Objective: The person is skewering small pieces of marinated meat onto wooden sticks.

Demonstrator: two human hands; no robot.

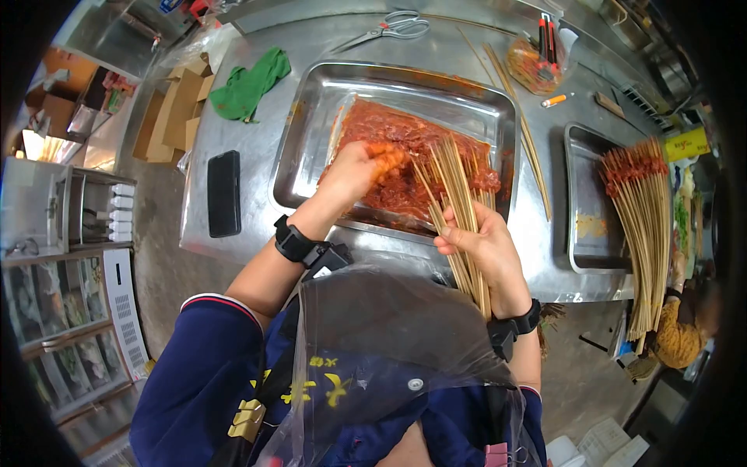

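A large metal tray (pixel 311 86) holds a slab of red marinated meat (pixel 412 124). My left hand (pixel 362 171) lies on the meat with its fingers bent and stained orange; whether they pinch a piece is hidden. In my right hand (pixel 486 241) is a bundle of wooden skewers (pixel 457 179), gripped between thumb and fingers over the tray's near right edge. The skewers slant across the rim, their upper ends by the meat. To the right, a smaller tray (pixel 574 202) bears many skewers threaded with red meat (pixel 634 167), their bare sticks hanging past the table's front edge.
Around the large tray on the metal table (pixel 257 148) are a black phone (pixel 224 194), a green cloth (pixel 250 86), scissors (pixel 401 25), loose skewers (pixel 529 140), an orange marker (pixel 556 100) and a container (pixel 523 62). Another person (pixel 678 335) is at the far right.
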